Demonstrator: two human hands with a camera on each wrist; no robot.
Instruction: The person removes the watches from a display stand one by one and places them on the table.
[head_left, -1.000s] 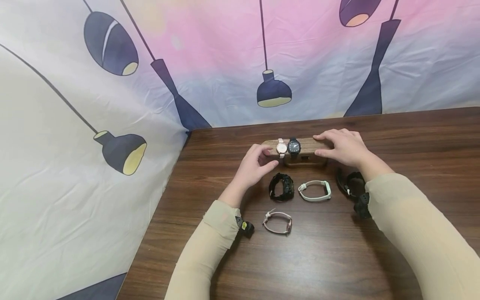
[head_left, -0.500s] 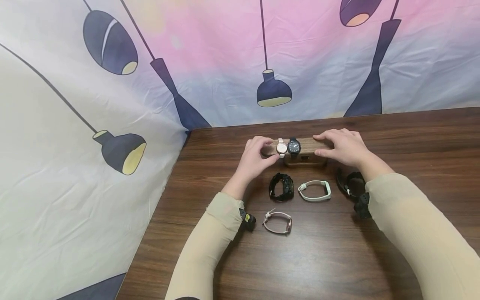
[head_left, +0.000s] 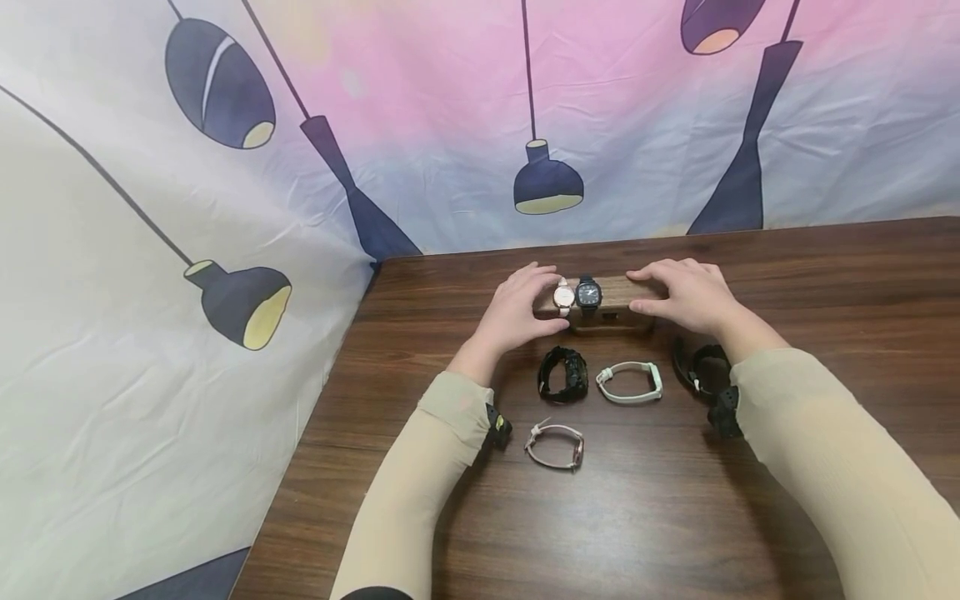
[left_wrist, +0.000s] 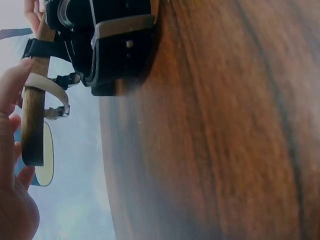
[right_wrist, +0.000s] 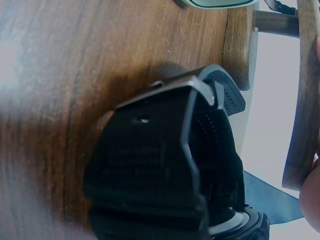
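The stand point(head_left: 618, 292) is toward the far side of the table point(head_left: 645, 517) in my head view, between the person's two hands. Left to right: a cloth point(head_left: 442, 192) printed with lamps hangs along the left and far sides. The left hand point(head_left: 513, 308) is spread wide around the stand's left end; from my feed I cannot tell whether it grips. The pink watch point(head_left: 578, 452) lies on its side, nearest me, with the black watch point(head_left: 575, 375) beyond it, near the stand. On the stand, left of its middle, sit the white watch point(head_left: 564, 297) and the square watch point(head_left: 588, 293), dials too small for me to read. The mint watch point(head_left: 633, 398) lies right of the black one. The right hand point(head_left: 690, 296) holds the stand's right end between thumb and fingers. Nearer than that hand lies the dark watch point(right_wrist: 145, 160); faint rows of marks on its strap stay illegible to me.
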